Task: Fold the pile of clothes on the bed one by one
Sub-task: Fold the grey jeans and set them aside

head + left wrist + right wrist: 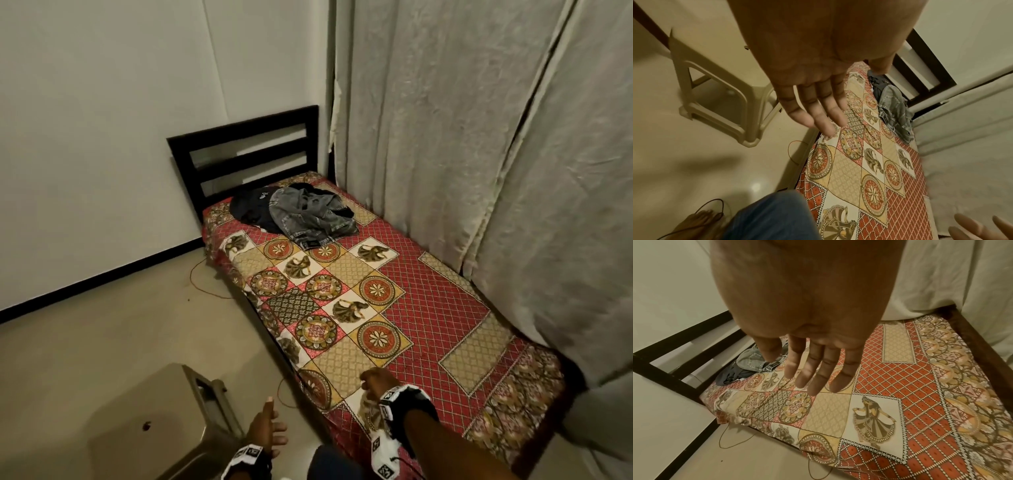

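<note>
A pile of clothes (298, 210) lies at the head of the bed (442, 301): grey denim jeans (310, 214) on top of dark garments (248, 207). The pile also shows in the left wrist view as jeans (893, 112) and in the right wrist view as jeans (754, 359). My left hand (267, 430) hangs over the floor beside the bed's foot, fingers straight (818, 112), holding nothing. My right hand (375, 380) hovers above the patterned bedsheet near the foot, fingers extended (813, 374) and empty. Both hands are far from the pile.
A beige plastic stool (161, 421) stands on the floor left of the bed. A thin cord (205, 281) trails on the floor by the bed's edge. Pale curtains (479, 137) hang along the right side. A black headboard (246, 150) stands against the wall.
</note>
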